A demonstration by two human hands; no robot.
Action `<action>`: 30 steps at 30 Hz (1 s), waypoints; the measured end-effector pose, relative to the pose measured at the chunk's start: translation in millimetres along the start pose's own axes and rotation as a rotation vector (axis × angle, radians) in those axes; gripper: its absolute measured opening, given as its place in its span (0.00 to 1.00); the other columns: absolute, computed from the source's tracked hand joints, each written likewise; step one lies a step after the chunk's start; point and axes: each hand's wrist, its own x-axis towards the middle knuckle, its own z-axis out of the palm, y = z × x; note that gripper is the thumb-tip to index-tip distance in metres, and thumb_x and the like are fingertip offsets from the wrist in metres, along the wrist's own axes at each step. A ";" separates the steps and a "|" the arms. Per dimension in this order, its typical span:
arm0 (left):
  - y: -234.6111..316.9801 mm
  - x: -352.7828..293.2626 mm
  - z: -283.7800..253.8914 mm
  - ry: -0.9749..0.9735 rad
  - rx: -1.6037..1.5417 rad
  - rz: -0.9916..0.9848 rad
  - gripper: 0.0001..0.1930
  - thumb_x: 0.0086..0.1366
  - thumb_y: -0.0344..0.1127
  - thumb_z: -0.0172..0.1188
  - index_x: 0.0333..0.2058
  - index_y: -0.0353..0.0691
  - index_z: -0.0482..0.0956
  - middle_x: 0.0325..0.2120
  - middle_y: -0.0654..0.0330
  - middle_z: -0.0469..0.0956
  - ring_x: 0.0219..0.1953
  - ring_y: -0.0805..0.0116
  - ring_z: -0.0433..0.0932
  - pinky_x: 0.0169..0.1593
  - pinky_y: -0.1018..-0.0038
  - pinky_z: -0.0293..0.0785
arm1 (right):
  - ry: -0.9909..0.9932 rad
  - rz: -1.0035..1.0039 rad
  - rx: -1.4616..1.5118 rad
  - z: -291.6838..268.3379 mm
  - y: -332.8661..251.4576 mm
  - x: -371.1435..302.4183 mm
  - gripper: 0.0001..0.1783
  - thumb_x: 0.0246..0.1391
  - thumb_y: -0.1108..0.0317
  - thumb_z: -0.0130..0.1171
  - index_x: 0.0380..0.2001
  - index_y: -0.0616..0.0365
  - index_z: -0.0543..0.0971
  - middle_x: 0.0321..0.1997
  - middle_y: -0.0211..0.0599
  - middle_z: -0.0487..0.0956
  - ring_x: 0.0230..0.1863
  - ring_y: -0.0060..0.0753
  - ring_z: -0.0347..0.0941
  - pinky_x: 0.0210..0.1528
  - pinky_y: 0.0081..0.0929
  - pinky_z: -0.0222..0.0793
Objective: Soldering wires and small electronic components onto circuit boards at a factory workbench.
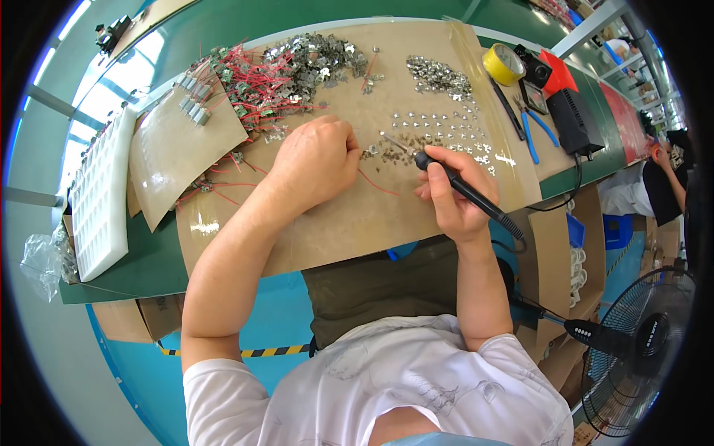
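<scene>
White shirt cloth (424, 364) fills the lower edge. Beyond, the right hand (455, 204) grips a black soldering iron (482, 199) — its tip above the brown work surface (349, 230), near the left hand (316, 160), whose fingers curl inward by a red wire (380, 185) — holding what, I cannot tell.

Metal parts (316, 59) at twelve o'clock, a soldering iron (476, 194) at two and striped floor tape (275, 351) at seven mark a workshop.

My left fingers (349, 139) curl mostly out of sight, hiding anything they hold. Brown bits (396, 155) by my soldering iron (474, 196) are too small to identify; my view's edge crops my shirt (335, 390).
</scene>
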 end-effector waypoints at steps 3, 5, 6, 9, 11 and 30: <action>-0.9 -0.6 0.9 -0.011 0.002 0.002 0.07 0.61 0.32 0.62 0.31 0.34 0.86 0.35 0.46 0.84 0.41 0.44 0.84 0.49 0.54 0.81 | 0.020 -0.043 -0.009 1.3 -0.1 7.3 0.14 0.68 0.75 0.62 0.54 0.67 0.82 0.33 0.38 0.87 0.23 0.19 0.79 0.26 0.18 0.76; -2.0 -0.7 2.4 -0.016 0.021 -0.008 0.07 0.62 0.32 0.62 0.31 0.35 0.86 0.35 0.46 0.84 0.41 0.44 0.84 0.49 0.54 0.81 | -0.014 -0.033 -0.009 -0.4 -7.2 21.0 0.14 0.69 0.74 0.62 0.56 0.65 0.82 0.34 0.37 0.88 0.23 0.18 0.78 0.25 0.18 0.74; -1.6 -1.4 2.5 -0.012 0.020 -0.005 0.07 0.62 0.32 0.62 0.31 0.35 0.86 0.35 0.46 0.84 0.41 0.44 0.84 0.49 0.54 0.81 | -0.049 -0.012 -0.009 -0.6 -10.3 27.0 0.15 0.70 0.74 0.61 0.57 0.62 0.82 0.35 0.35 0.89 0.22 0.16 0.76 0.25 0.17 0.72; -0.7 -2.6 1.7 -0.004 0.022 -0.002 0.07 0.62 0.32 0.62 0.31 0.35 0.86 0.35 0.46 0.84 0.42 0.44 0.84 0.49 0.54 0.81 | -0.111 -0.017 -0.049 3.7 -2.2 47.4 0.16 0.71 0.71 0.61 0.59 0.57 0.81 0.36 0.32 0.89 0.23 0.15 0.75 0.26 0.17 0.71; -0.6 -2.6 0.8 -0.026 0.020 -0.015 0.08 0.62 0.32 0.62 0.31 0.35 0.86 0.35 0.46 0.84 0.42 0.44 0.84 0.49 0.54 0.81 | -0.123 -0.092 -0.060 9.1 4.2 57.6 0.17 0.71 0.68 0.63 0.61 0.56 0.81 0.36 0.34 0.89 0.23 0.15 0.75 0.27 0.16 0.71; -0.9 -3.0 1.6 -0.004 -0.004 0.011 0.07 0.62 0.32 0.61 0.31 0.35 0.86 0.35 0.47 0.84 0.42 0.45 0.84 0.49 0.54 0.80 | -0.004 -0.184 0.050 8.2 6.0 36.6 0.07 0.64 0.76 0.58 0.35 0.64 0.85 0.24 0.33 0.81 0.21 0.20 0.73 0.25 0.20 0.66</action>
